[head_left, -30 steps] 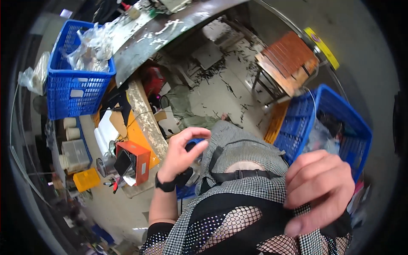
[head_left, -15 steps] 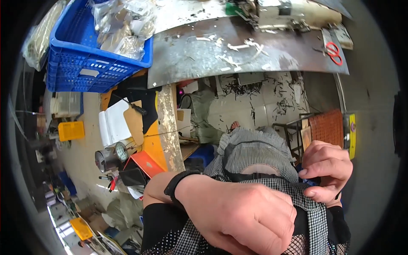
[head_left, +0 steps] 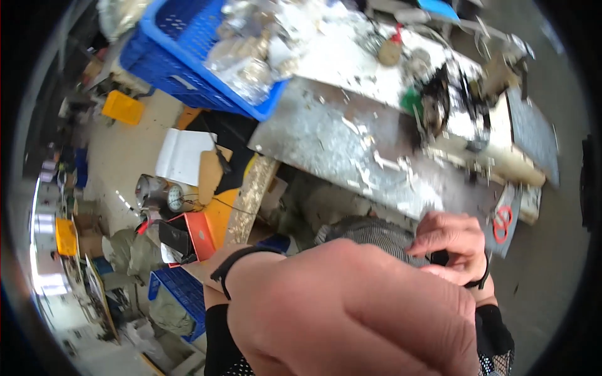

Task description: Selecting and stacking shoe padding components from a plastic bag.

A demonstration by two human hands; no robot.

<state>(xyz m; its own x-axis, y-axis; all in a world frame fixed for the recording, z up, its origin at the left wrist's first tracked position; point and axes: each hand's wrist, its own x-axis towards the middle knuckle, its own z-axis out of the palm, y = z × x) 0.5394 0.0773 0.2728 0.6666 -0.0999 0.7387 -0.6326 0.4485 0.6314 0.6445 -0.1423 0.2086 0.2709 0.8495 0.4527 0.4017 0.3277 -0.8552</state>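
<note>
Large and close to the camera, my left hand [head_left: 351, 307] shows its back, with a black band [head_left: 235, 269] on the wrist. Its fingers are bent and held together; the fingertips are out of sight, so anything in them is hidden. Just beyond it, my right hand [head_left: 453, 243] is curled, thumb and forefinger close to each other, and what they hold, if anything, cannot be made out. Beneath both hands lies the checked grey cloth [head_left: 370, 235] of my clothing, mostly covered by the left hand.
Ahead stands a metal-topped workbench [head_left: 326, 128] with white scraps, a machine [head_left: 483, 135] and red-handled scissors [head_left: 501, 224]. A blue crate [head_left: 188, 81] of plastic bags sits at the far left. Left of me are an open notebook [head_left: 182, 153], a gauge [head_left: 175, 197] and an orange-red holder [head_left: 199, 235].
My view has turned and tilted up, bringing more of the bench and machine into sight. My left hand has come nearer the camera; my right hand appears slightly further left and stays curled.
</note>
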